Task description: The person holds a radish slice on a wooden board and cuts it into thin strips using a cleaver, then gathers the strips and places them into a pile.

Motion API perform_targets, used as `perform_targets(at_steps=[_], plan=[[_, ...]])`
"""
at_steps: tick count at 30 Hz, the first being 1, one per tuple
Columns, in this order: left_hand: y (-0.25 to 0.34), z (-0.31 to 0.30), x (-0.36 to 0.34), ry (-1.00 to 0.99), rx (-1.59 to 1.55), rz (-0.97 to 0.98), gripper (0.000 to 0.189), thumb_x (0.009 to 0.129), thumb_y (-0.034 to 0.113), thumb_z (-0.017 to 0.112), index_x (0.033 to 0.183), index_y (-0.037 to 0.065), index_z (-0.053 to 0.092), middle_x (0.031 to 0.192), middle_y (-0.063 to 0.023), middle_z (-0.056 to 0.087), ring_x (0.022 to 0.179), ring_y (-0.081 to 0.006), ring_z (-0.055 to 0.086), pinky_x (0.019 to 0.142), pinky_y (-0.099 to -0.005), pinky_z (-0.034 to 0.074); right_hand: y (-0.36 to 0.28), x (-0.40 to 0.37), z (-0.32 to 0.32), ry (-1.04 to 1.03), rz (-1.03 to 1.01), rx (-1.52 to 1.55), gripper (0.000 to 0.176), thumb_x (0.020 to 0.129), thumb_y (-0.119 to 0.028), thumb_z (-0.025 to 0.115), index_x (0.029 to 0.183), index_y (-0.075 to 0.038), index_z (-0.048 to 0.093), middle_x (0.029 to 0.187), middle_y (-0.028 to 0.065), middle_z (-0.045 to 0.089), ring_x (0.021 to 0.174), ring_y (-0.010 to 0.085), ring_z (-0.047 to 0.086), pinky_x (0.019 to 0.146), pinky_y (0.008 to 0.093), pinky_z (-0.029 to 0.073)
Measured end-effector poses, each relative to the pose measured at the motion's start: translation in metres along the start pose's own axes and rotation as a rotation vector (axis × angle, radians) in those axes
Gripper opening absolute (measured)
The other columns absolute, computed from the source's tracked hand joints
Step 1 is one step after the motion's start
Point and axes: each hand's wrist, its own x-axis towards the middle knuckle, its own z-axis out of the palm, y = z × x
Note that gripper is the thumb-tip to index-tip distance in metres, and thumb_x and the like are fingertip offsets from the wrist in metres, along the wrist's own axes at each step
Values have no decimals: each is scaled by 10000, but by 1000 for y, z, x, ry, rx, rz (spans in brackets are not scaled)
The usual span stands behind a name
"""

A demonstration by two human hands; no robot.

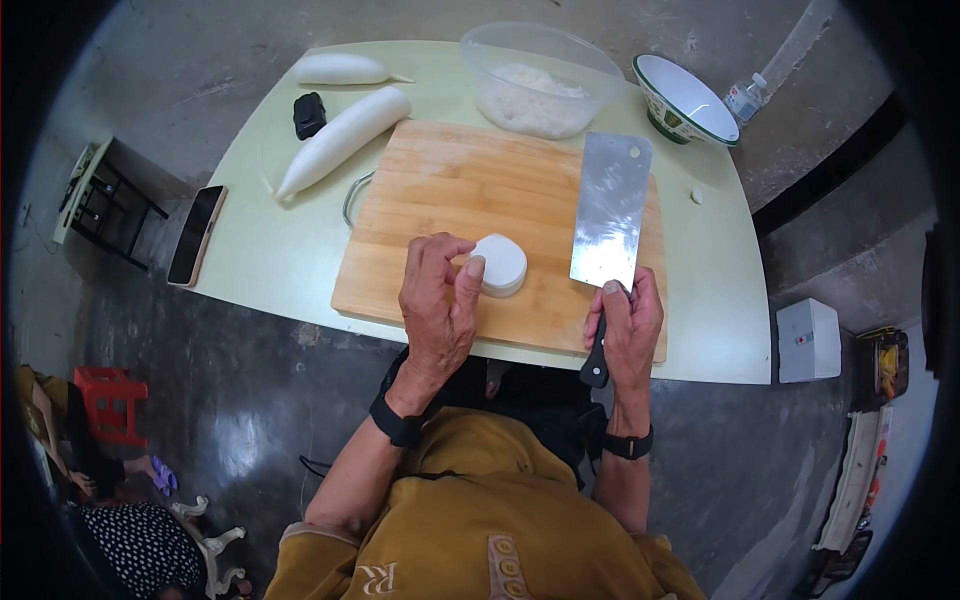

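Observation:
A short stack of round white radish slices (502, 265) lies on the wooden cutting board (450, 180), near its front. My left hand (440, 300) is at the left side of the stack, its thumb and fingertips curled against the slices. In my right hand (627, 325) is the black handle of a broad cleaver (611, 205). The blade points away from me over the right part of the board, its flat side facing up, apart from the slices.
Two whole radishes (345, 140) and a black object (309, 116) lie at the back left, a phone (197, 236) at the left edge. Behind the board are a clear bowl of shredded white food (535, 100) and a patterned bowl (690, 95). Another person (60, 430) is at far left.

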Motion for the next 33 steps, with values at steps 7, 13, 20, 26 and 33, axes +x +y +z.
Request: perform_targets(at_steps=[7, 13, 20, 26, 33], plan=[[1, -2, 1, 13, -35, -4, 160, 909, 129, 606, 1010, 8, 580, 944, -123, 549, 600, -175, 473, 570, -299, 424, -4, 0, 2, 35, 45, 8, 90, 950, -88, 481, 978, -6, 457, 699, 35, 522, 484, 76, 499, 415, 215, 417], [5, -3, 0, 21, -69, -34, 159, 919, 136, 591, 1011, 6, 574, 929, -98, 534, 653, -163, 468, 622, -289, 419, -2, 1, 2, 8, 1, -2, 96, 953, -100, 481, 966, -8, 455, 694, 37, 519, 478, 80, 503, 404, 220, 414], [5, -4, 0, 20, -92, -86, 181, 941, 176, 571, 1009, 8, 574, 913, -80, 526, 727, -160, 483, 686, -285, 424, -5, 0, 2, 16, 17, -10, 93, 951, -94, 478, 966, -5, 458, 700, 36, 514, 484, 81, 502, 407, 221, 414], [5, -3, 0, 21, -88, -97, 206, 949, 204, 564, 1008, 7, 575, 916, -81, 531, 751, -167, 504, 701, -287, 431, -4, 0, 2, 33, 15, -6, 100, 949, -90, 477, 989, 1, 466, 698, 33, 513, 484, 78, 498, 407, 220, 413], [-2, 0, -1, 46, -66, 3, 176, 908, 150, 606, 997, -1, 585, 901, -103, 544, 620, -170, 470, 589, -301, 418, 0, 0, 0, 44, -7, 12, 112, 945, -84, 475, 1011, 7, 471, 696, 34, 524, 480, 79, 507, 400, 221, 417]])
